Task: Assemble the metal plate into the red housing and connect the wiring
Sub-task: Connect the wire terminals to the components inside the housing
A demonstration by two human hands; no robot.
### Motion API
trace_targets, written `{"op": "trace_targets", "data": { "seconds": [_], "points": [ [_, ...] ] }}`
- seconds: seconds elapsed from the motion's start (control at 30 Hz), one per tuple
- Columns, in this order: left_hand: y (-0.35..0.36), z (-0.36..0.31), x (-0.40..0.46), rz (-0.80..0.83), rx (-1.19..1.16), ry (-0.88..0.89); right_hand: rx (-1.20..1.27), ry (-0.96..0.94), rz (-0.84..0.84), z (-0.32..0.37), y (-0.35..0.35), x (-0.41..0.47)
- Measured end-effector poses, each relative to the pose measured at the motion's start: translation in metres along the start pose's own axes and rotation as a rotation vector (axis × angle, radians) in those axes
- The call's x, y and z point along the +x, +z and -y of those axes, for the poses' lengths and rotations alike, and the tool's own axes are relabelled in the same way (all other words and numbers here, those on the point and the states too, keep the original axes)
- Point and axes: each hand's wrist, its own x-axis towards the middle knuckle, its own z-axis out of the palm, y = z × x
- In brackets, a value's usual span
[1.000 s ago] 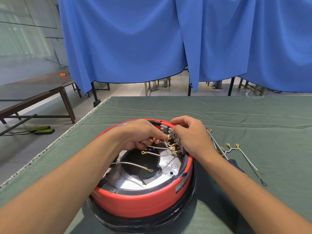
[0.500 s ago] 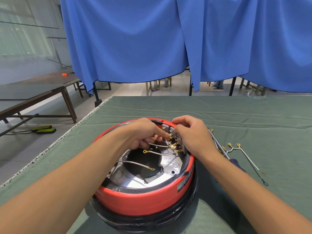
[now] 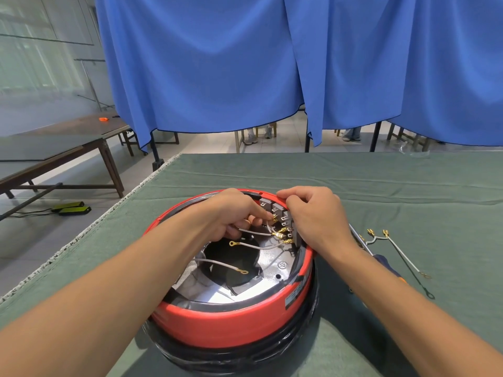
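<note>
The round red housing (image 3: 231, 322) stands on the green table cloth in front of me, with the shiny metal plate (image 3: 275, 265) seated inside it. At the housing's far right rim sits a grey terminal block (image 3: 275, 209). My left hand (image 3: 234, 213) pinches a white wire's brass terminal (image 3: 273, 219) against that block. My right hand (image 3: 313, 216) curls over the rim and grips the block from the right. Two more white wires (image 3: 217, 263) with ring ends lie loose over the plate's dark opening.
Right of the housing lie a screwdriver (image 3: 381, 259) and spare white wires (image 3: 402, 257) with brass terminals. The green cloth's frayed left edge (image 3: 81, 240) borders the floor. Blue curtains (image 3: 245, 63) hang behind the table; a wooden bench (image 3: 68, 148) stands far left.
Both hands stay at the terminal block. My left fingers have shifted slightly right, bringing the brass terminal closer onto the block.
</note>
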Motion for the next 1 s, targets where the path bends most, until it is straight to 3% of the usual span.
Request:
{"op": "trace_targets", "data": {
  "seconds": [0.2, 1.0],
  "points": [
    [0.001, -0.0032, -0.0033, -0.034, 0.028, 0.03, -0.097, 0.021, -0.015, -0.0003, -0.004, -0.002],
    [0.0098, -0.0061, -0.0062, -0.103, 0.081, 0.041, -0.091, 0.038, 0.039, -0.0035, -0.004, 0.0022]
  ]
}}
